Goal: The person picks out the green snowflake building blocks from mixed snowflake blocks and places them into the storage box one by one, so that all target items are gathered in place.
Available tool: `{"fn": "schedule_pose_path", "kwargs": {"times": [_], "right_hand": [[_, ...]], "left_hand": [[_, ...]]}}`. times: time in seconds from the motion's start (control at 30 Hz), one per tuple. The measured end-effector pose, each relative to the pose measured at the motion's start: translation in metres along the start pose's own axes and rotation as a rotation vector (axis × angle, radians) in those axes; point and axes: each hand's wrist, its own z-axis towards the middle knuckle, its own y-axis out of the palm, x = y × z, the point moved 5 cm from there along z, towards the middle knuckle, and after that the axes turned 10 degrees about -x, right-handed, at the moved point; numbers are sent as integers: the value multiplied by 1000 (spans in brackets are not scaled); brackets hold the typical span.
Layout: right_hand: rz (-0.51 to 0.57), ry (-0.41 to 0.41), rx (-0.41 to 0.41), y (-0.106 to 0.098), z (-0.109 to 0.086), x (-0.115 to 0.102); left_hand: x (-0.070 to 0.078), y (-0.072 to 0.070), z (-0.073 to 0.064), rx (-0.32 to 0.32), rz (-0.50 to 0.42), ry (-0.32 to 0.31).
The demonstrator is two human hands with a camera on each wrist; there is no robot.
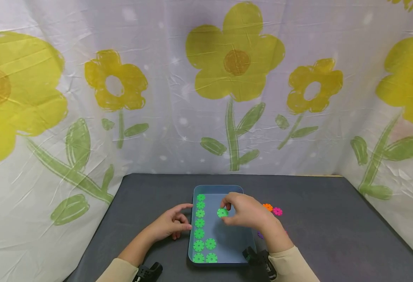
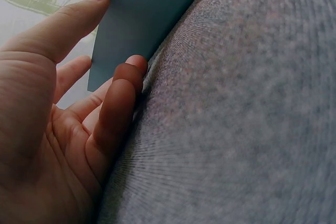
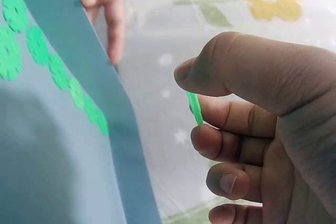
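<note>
My right hand (image 1: 247, 211) pinches a green notched plastic disc (image 1: 222, 212) between thumb and fingertips, above the inside of a blue-grey tray (image 1: 232, 250). The right wrist view shows this disc (image 3: 195, 108) edge-on, as a thin green strip. A column of several like green discs (image 1: 199, 223) lines the tray's left side, with two more beside its near end. At the tray's left wall, my left hand (image 1: 172, 223) has its thumb and a fingertip against the outside, the other fingers loosely bent. Its thumb (image 2: 79, 22) meets the tray wall (image 2: 142, 14) in the left wrist view.
Right of the tray, an orange disc (image 1: 268, 206) and a pink disc (image 1: 278, 211) lie on the dark grey table (image 1: 319, 223). A purple piece (image 1: 260, 235) shows partly behind the right forearm. A flower-printed curtain (image 1: 171, 117) hangs behind the table.
</note>
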Motion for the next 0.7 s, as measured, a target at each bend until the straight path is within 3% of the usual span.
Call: {"fn": "schedule_pose_path", "kwargs": {"times": [0.4,0.7], "right_hand": [[-48,-41,-17,30,22,-10],[77,-64,-77,50,30,-4]], "left_hand": [[2,0,0,-14,-15,14],[2,1,0,-9,-7,8]]}}
